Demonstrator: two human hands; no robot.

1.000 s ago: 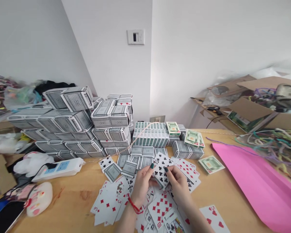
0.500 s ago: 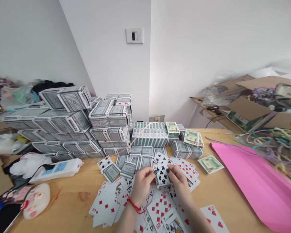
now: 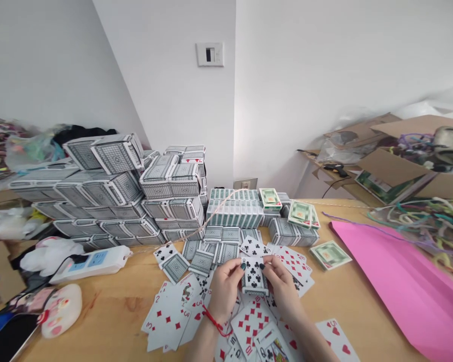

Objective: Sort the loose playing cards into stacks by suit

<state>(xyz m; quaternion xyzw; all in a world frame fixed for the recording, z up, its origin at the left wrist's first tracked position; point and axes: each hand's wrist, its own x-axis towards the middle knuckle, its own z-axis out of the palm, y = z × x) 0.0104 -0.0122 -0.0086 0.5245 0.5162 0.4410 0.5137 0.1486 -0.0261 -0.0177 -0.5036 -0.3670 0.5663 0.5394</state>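
Observation:
Both my hands pinch a playing card (image 3: 253, 272) with black clubs facing me. A patterned strip with a white border shows along its lower edge, and I cannot tell whether it is a fold or a second card. My left hand (image 3: 223, 291), red cord at its wrist, grips the left side with the thumb on the face. My right hand (image 3: 284, 285) does the same on the right side. Under the forearms lie loose cards, among them a ten of diamonds (image 3: 251, 322) and a queen (image 3: 274, 348). Small patterned card pieces (image 3: 202, 262) lie just beyond my left hand.
Stacked blocks of folded cards (image 3: 113, 186) rise at the back left. Green-backed card packs (image 3: 330, 254) lie at the right, beside a pink sheet (image 3: 392, 291). A white power strip (image 3: 98, 261) and a phone (image 3: 7, 339) are at the left. An open carton (image 3: 396, 168) stands far right.
The held card has turned slightly, so more of the patterned strip at its lower edge shows. Both hands keep their pinch; the whole view has shifted a little.

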